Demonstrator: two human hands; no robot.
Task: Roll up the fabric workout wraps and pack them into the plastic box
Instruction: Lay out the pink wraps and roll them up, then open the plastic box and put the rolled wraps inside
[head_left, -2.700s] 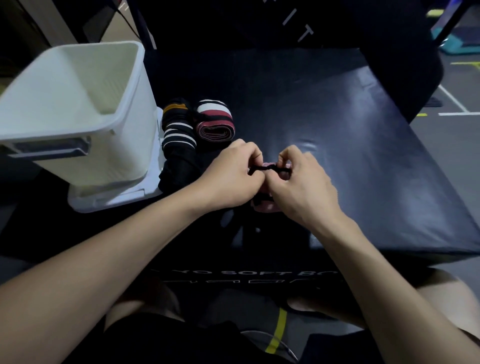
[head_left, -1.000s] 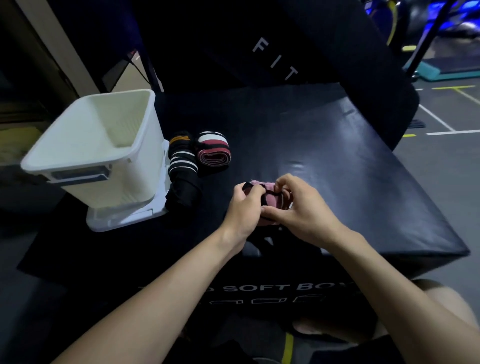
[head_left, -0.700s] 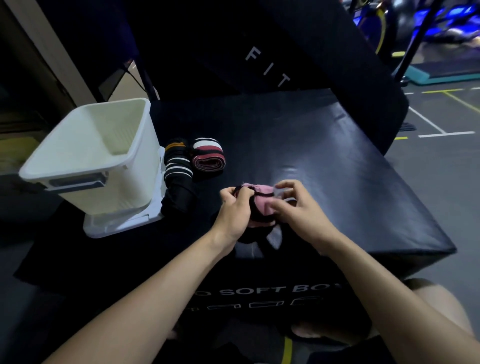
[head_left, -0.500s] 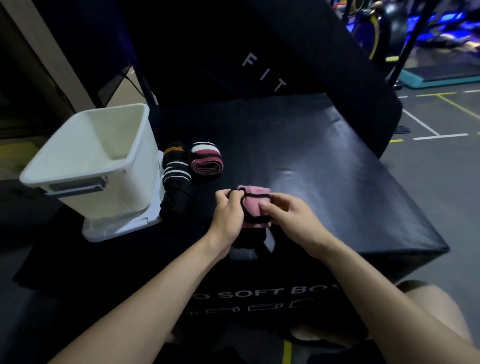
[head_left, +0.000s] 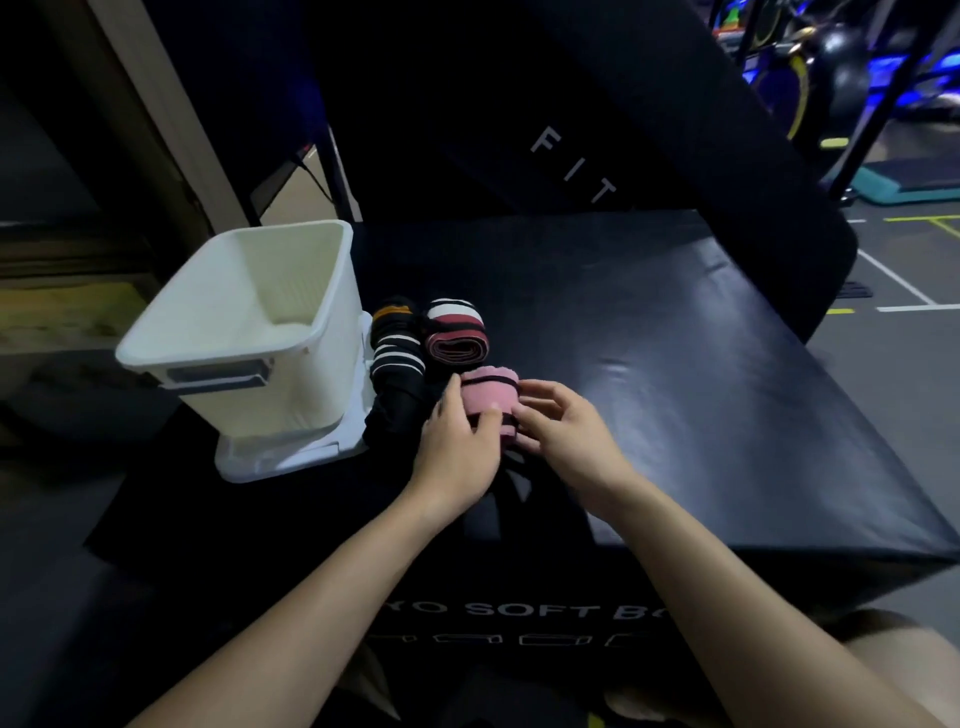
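A rolled pink wrap (head_left: 488, 399) with a thin black band sits between my hands on the black soft box (head_left: 675, 374). My left hand (head_left: 457, 452) grips its left side, thumb across the front. My right hand (head_left: 566, 436) holds its right side with curled fingers. Just behind lie a rolled dark red, white and black wrap (head_left: 456, 332) and a black wrap with white stripes (head_left: 397, 358). The white plastic box (head_left: 322, 374) stands to the left; no wrap shows in the part of its inside that I can see.
The plastic box stands on its white lid (head_left: 291, 457) near the soft box's left edge. A black padded block with white letters (head_left: 571, 161) rises behind. Gym floor with painted lines (head_left: 893, 286) lies to the right.
The pink wrap went from being worked between my fingertips to a finished roll held from both sides. My hands carried it forward and left, close to the other rolled wraps.
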